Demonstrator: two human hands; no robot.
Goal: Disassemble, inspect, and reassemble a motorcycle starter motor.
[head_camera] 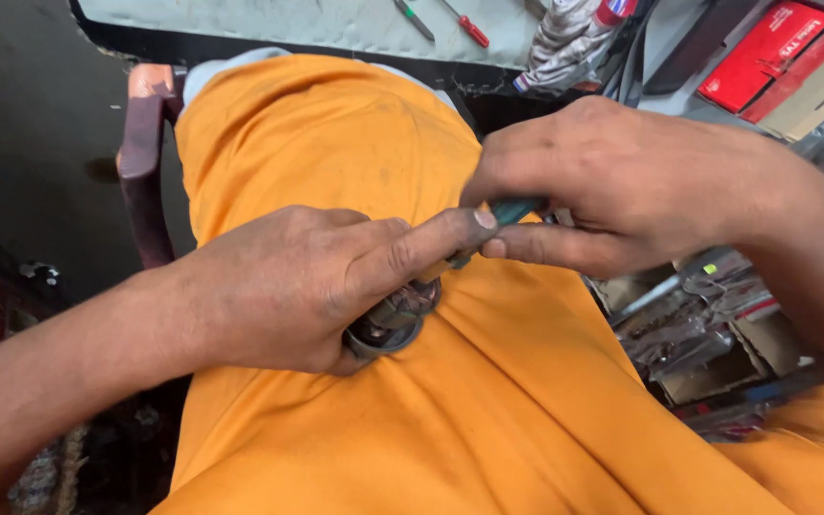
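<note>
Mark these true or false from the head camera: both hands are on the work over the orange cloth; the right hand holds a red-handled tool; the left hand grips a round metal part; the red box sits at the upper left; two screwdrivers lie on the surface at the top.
1. Both hands meet over the orange cloth. True.
2. The right hand holds a red-handled tool. False: the handle showing in its grip is teal-green.
3. The left hand grips a round metal part. True: a dark ring-shaped piece shows under its fingers.
4. The red box sits at the upper left. False: it is at the upper right.
5. Two screwdrivers lie at the top. True: a green-handled one and a red-handled one.
</note>
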